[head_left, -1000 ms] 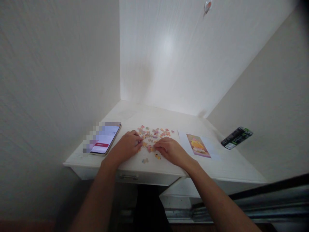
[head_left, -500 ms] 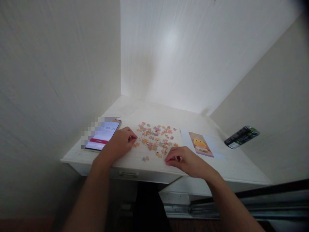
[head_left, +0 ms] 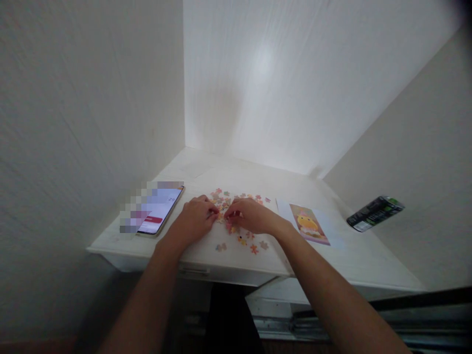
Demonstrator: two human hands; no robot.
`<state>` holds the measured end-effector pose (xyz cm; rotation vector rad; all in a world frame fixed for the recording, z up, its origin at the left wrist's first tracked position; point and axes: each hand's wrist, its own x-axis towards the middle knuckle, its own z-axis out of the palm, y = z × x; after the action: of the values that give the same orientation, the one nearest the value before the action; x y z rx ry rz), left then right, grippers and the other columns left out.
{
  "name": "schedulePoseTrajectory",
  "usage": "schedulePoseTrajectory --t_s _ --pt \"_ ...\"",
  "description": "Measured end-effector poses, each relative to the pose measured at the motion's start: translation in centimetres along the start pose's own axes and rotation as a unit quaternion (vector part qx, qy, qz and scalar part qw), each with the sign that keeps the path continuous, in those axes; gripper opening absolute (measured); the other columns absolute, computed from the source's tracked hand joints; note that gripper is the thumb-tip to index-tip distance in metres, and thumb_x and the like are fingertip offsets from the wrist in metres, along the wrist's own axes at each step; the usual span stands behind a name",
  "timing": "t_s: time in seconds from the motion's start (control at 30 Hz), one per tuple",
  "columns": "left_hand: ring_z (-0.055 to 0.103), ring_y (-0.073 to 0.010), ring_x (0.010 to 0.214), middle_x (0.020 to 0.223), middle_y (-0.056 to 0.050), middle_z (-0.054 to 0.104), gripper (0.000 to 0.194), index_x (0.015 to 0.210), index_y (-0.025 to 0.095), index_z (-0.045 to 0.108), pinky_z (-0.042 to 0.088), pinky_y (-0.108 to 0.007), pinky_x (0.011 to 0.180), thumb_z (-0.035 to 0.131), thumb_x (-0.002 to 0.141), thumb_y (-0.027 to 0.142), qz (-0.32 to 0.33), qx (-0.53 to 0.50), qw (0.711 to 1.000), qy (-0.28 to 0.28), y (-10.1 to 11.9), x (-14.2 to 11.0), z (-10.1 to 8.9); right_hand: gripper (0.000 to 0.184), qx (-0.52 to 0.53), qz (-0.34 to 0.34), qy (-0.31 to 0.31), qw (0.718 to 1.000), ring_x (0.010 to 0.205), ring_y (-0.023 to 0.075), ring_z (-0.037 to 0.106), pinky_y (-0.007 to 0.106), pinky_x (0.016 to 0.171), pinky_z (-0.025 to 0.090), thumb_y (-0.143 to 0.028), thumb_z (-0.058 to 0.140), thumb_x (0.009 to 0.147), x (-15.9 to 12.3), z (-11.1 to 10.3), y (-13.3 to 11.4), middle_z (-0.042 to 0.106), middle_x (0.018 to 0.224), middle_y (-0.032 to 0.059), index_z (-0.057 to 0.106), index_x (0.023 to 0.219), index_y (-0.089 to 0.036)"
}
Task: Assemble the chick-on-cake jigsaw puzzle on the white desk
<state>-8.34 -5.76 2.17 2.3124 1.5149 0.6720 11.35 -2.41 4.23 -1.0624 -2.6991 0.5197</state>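
Several small coloured puzzle pieces (head_left: 253, 247) lie scattered on a white desk (head_left: 236, 177). My left hand (head_left: 195, 219) rests on the near left part of the pile with its fingers curled and pinched at the tips. My right hand (head_left: 249, 215) sits over the middle of the pile, its fingers also curled together, almost touching the left fingertips. What the fingertips pinch is too small to make out. Part of the pile is hidden under both hands.
A phone (head_left: 160, 210) with a lit screen lies at the desk's left. A printed picture of a yellow figure (head_left: 309, 224) lies to the right. A dark box (head_left: 374, 213) stands against the right wall. Walls close in the desk on three sides.
My right hand has moved from the desk's front edge up and left onto the pile, meeting the left hand. The left hand shifted slightly right. A few pieces now lie exposed near the front.
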Motion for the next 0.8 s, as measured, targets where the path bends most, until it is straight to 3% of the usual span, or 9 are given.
schedulePoseTrajectory --t_s 0.13,0.33,0.53,0.67,0.8 --pt "0.057 -0.0207 0.088 0.096 -0.009 0.062 0.019 0.089 0.016 0.072 0.044 -0.032 0.079 0.054 0.088 0.020 -0.019 -0.022 1.000 -0.002 -0.2 0.0 -0.1 0.024 0.024 -0.009 -0.048 0.998 0.068 0.0138 0.062 0.024 0.066 0.047 -0.007 0.060 0.080 0.8 -0.6 1.3 0.073 0.081 0.0017 0.076 0.089 -0.021" --pt "0.056 -0.0188 0.094 0.100 -0.005 0.058 0.020 0.097 0.022 0.072 0.043 -0.031 0.084 0.053 0.090 0.023 -0.001 -0.053 0.999 -0.012 -1.2 -0.3 0.0 0.032 0.041 -0.054 -0.133 0.989 0.078 0.0161 0.064 0.027 0.072 0.049 -0.004 0.060 0.079 2.0 -2.2 2.2 0.073 0.094 0.0014 0.074 0.100 -0.024" --pt "0.056 -0.0173 0.093 0.099 -0.003 0.058 0.015 0.094 0.022 0.070 0.043 -0.031 0.085 0.056 0.088 0.023 -0.031 -0.053 0.998 -0.014 -1.6 -0.3 -0.3 0.022 0.022 -0.095 -0.106 0.990 0.078 0.0173 0.062 0.030 0.075 0.046 -0.005 0.066 0.079 1.9 -1.7 2.2 0.071 0.087 0.0014 0.073 0.089 -0.023" --pt "0.056 -0.0173 0.091 0.099 -0.003 0.059 0.012 0.092 0.021 0.067 0.043 -0.031 0.083 0.056 0.088 0.025 -0.043 -0.066 0.997 -0.022 -1.4 -0.3 -0.3 0.011 0.036 -0.065 -0.089 0.993 0.075 0.0167 0.059 0.029 0.070 0.044 -0.010 0.068 0.080 1.3 -1.3 2.5 0.068 0.082 0.0013 0.068 0.083 -0.021" --pt "0.056 -0.0166 0.081 0.090 -0.001 0.062 0.010 0.092 0.020 0.063 0.043 -0.031 0.073 0.059 0.086 0.027 -0.073 -0.093 0.993 -0.013 -1.6 -0.4 -0.3 0.004 0.087 -0.018 -0.120 0.989 0.064 0.0135 0.056 0.025 0.057 0.039 -0.016 0.066 0.081 1.0 -1.9 3.1 0.066 0.073 -0.0009 0.067 0.082 -0.020"
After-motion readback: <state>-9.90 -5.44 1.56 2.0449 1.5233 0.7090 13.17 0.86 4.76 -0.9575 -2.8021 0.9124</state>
